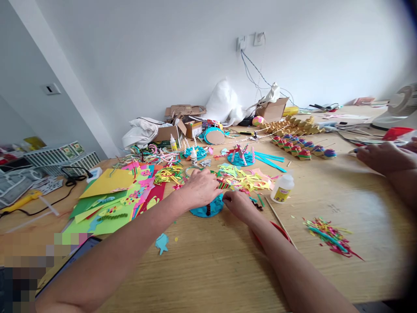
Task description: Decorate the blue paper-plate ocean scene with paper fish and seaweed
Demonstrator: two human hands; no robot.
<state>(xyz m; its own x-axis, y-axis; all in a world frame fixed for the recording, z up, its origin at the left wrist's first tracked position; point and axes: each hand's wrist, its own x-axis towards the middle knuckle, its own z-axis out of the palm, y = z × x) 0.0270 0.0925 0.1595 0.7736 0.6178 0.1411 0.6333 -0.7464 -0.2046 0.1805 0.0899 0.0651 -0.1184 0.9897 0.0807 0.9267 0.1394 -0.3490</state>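
A round blue craft base [199, 212] lies on the wooden table, with a dark brown fuzzy stem standing on it. Over its back edge is my left hand [202, 187], fingers curled downward, their tips hidden behind the hand. My right hand [237, 203] is at the base's right side, its fingers bent together near the rim; anything between them is too small to make out. A striped red and green piece [224, 184] shows between the two hands. The blue paper fish shape [162, 243] lies in front of the base.
A glue bottle [282, 188] and a wooden stick [276, 217] are to the right, near red scissor handles [280, 230] under my right forearm. Coloured paper sheets [107, 200] cover the left. Another person's hands [384, 157] work at the far right. Paper scraps [332, 237] lie front right.
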